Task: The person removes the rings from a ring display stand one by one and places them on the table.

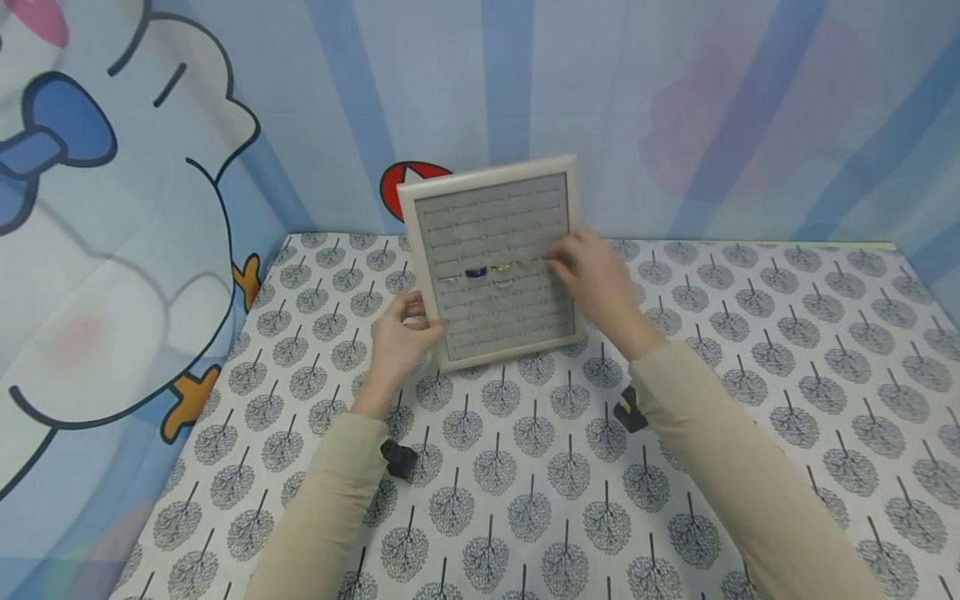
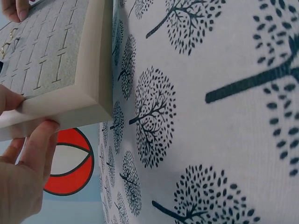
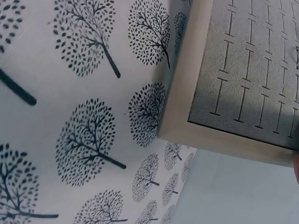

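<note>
A ring display tray [image 1: 487, 354] with a pale frame and slotted grey foam is tilted up, its lower edge close over the tablecloth. My left hand [image 1: 405, 337] grips its lower left side, thumb at the front and fingers behind. Across the middle slots sit a dark blue ring [image 1: 476, 272], a gold ring [image 1: 501, 267] and silver-looking rings [image 1: 504, 283]. My right hand [image 1: 592, 271] reaches over the right frame, its bent fingertips at the foam in line with the ring row. Whether a ring is between those fingertips I cannot tell.
The table wears a white cloth [image 1: 495, 467] printed with dark trees. Behind it hangs a blue striped backdrop [image 1: 510, 83] with a cartoon figure at left. Small black devices [image 1: 399, 459] are by both wrists.
</note>
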The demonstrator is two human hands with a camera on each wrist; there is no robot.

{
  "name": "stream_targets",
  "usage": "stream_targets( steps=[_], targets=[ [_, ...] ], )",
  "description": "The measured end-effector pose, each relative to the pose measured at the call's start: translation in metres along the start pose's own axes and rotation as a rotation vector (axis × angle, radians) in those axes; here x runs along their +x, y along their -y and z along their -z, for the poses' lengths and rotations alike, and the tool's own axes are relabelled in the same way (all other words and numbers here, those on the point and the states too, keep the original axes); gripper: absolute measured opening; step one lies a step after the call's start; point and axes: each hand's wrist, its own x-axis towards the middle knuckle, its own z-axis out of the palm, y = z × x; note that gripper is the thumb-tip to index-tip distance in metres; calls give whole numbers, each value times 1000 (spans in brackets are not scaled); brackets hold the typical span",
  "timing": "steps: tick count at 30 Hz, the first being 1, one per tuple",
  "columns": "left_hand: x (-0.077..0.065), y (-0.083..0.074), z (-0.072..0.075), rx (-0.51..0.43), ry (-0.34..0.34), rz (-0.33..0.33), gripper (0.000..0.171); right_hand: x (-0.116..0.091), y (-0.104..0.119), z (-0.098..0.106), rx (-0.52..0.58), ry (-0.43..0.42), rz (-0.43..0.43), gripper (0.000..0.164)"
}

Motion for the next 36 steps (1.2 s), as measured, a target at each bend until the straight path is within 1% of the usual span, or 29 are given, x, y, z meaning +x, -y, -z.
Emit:
stream_targets(
  steps=[2, 5, 9, 13, 16, 19, 23, 25, 28, 30, 33, 36],
  targets=[
    [0, 0, -2, -7, 16, 6, 57, -2, -3, 1, -10, -1, 4, 18],
    [0, 0, -4, -16, 41, 15, 58, -4, -6, 3, -23, 20, 4, 19],
    [0, 0, -9, -21, 56, 20, 58, -8, -12, 8, -41, 54, 0, 20],
    [-1, -2, -14, -26, 64, 13, 58, -12, -17, 14, -46, 49, 35, 20],
    [-1, -2, -16, -18, 74, 4, 59, -14, -22, 17, -28, 30, 72, 18],
    [1, -1, -19, -3, 79, -7, 58, -16, -27, 19, 6, 25, 92, 16],
    [2, 1, -21, 7, 86, -15, 57, -19, -34, 21, 68, 36, 91, 14],
    [2, 1, -21, 6, 91, -15, 58, -20, -36, 21, 126, 32, 82, 14],
    [2, 2, -21, -6, 96, -10, 58, -21, -38, 23, 216, 8, 32, 15],
    [2, 2, -20, -2, 97, -14, 58, -21, -38, 25, 269, -19, -34, 18],
    [2, 3, -19, 8, 99, -21, 59, -20, -39, 29, 343, -60, -157, 22],
    [3, 4, -19, 17, 107, -30, 59, -20, -42, 33, 447, -109, -242, 26]
  ],
)
